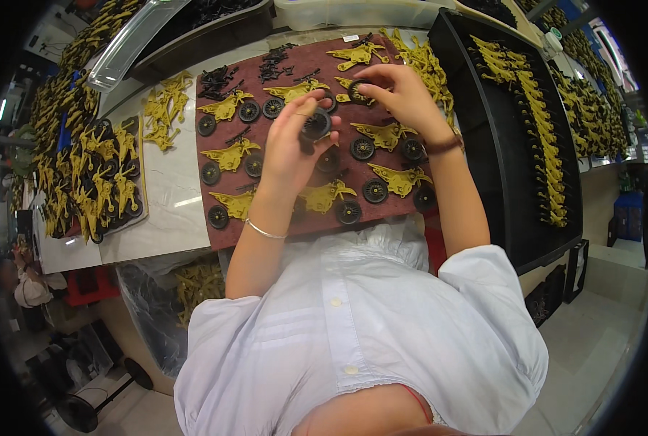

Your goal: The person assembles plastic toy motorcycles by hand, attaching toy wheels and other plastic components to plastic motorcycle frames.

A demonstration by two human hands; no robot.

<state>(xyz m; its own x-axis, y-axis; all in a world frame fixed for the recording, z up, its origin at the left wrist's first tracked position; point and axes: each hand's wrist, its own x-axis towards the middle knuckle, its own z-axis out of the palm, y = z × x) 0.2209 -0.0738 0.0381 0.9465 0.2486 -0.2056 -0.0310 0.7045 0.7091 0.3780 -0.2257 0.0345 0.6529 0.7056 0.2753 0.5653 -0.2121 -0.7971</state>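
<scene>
Rows of yellow toy motorbike bodies [386,136] lie on a maroon mat [306,229], many with black spoked wheels beside them. Raised over the mat's middle, my left hand [289,145] is closed round a small black wheel [316,125]; its palm hides part of what it holds. My right hand [405,94] reaches to the mat's upper right, thumb and fingers closed on another black wheel [360,91] beside a yellow body in the top rows. Wheels such as this one [375,190] lie near the lower bodies, partly hidden behind my left arm.
Thin black parts [273,64] are heaped along the mat's far edge. Yellow parts [165,105] pile up left of the mat and at its far right. A black tray [498,167] with a line of yellow parts stands at right; a grey bin [200,43] is at the back.
</scene>
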